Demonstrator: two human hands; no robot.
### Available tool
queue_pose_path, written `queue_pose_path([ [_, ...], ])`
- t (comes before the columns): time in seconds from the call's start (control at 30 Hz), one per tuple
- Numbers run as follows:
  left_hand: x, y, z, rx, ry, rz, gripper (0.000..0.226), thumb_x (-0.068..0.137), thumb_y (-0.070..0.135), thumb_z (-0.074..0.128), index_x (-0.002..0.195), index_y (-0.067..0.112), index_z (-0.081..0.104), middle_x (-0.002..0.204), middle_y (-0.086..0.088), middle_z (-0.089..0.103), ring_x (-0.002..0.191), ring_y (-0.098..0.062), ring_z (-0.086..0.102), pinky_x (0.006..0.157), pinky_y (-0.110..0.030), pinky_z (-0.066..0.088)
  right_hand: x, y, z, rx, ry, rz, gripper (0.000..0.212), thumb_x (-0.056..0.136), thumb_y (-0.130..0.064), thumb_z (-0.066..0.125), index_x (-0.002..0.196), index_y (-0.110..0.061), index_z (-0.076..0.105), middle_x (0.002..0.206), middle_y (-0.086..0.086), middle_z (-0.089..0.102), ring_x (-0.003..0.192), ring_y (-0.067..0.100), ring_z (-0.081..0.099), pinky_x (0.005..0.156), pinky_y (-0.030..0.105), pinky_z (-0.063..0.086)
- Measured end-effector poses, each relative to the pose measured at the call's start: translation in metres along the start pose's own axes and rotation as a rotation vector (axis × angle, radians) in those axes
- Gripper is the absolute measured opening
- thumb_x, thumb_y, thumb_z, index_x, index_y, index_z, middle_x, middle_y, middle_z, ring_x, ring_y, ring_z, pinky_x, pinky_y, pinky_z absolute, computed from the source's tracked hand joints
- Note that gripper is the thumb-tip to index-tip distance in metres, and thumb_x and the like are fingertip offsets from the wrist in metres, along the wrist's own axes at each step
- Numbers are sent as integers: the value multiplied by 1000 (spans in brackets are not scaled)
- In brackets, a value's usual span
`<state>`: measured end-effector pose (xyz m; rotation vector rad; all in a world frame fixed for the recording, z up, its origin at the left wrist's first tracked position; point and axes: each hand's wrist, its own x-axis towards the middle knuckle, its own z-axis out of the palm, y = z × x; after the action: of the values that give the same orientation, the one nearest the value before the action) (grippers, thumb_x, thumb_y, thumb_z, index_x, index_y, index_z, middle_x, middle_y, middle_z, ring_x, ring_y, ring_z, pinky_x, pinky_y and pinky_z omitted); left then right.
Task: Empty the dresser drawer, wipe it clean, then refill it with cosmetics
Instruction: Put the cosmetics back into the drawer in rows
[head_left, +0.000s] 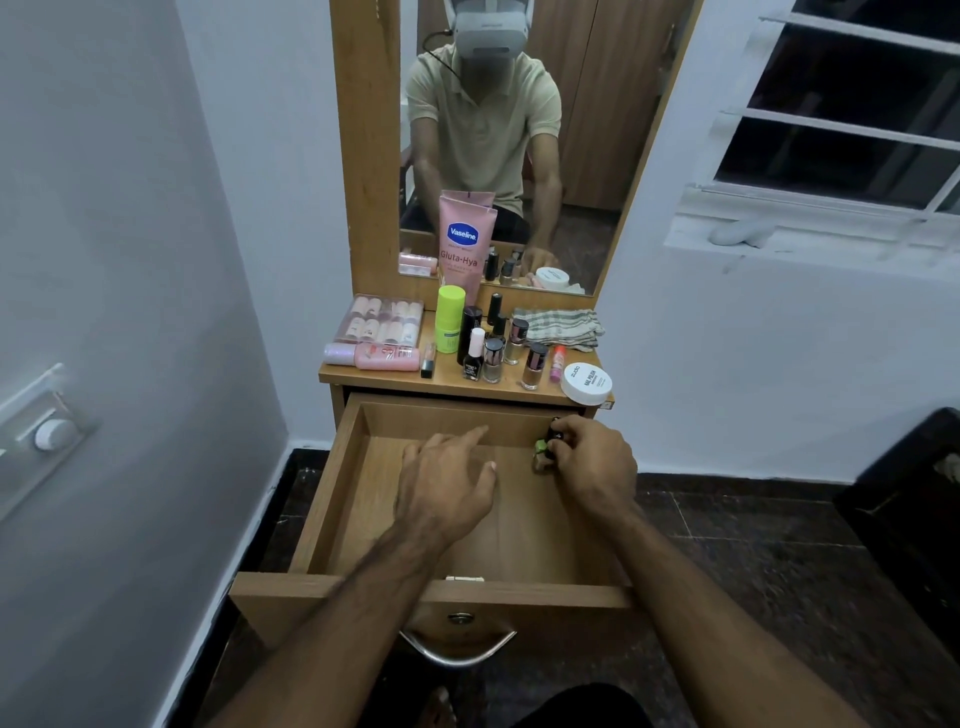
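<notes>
The drawer (353, 483) is pulled all the way out and pretty much bare wood inside. The person's right hand (592, 467) is down at the drawer's far right corner, fingers pinched around a small nail polish bottle (545, 448) with a dark cap and a greenish body; it's mostly hidden by the fingers, so can't tell if it touches the bottom. The left hand (447, 483) hovers over the middle of the drawer, holding nothing, fingers loosely spread with the index pointing toward the back wall. Everything else sits up on the dresser top (524, 397): pink Vaseline tube (464, 244) at the back edge against the mirror (519, 130), clear makeup case (382, 319) at the left edge, a cluster of nail polish bottles (498, 348) in the middle, folded cloth (561, 325) at the right, white jar (586, 383) on the front right corner.
</notes>
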<state>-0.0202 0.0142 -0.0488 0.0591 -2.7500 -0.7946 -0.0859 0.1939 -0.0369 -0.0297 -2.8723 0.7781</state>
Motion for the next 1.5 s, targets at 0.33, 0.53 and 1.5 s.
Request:
queue_pose_path([
  [0.33, 0, 0, 1, 16, -27, -34, 58, 96, 42, 54, 151, 27, 42, 144, 4, 55, 137, -13, 41, 116, -36, 23, -1, 2, 6, 31, 70, -15, 12, 98, -24, 64, 109, -26, 69, 101, -8, 72, 82, 10, 56, 77, 31, 50],
  [0.53, 0, 0, 0, 22, -30, -49, 57, 95, 40, 55, 150, 28, 44, 143, 4, 56, 137, -13, 41, 116, -35, 24, 0, 3, 10, 29, 73, -20, 11, 97, -25, 65, 108, -26, 67, 105, -4, 71, 91, 16, 64, 80, 36, 55],
  [1.5, 1, 0, -2, -3, 41, -92, 54, 95, 36, 56, 147, 28, 47, 143, 9, 56, 137, -9, 41, 115, -33, 22, 53, -121, -44, -166, 153, -475, 33, 90, -53, 63, 112, -31, 73, 111, -11, 69, 108, 17, 55, 93, 43, 42],
])
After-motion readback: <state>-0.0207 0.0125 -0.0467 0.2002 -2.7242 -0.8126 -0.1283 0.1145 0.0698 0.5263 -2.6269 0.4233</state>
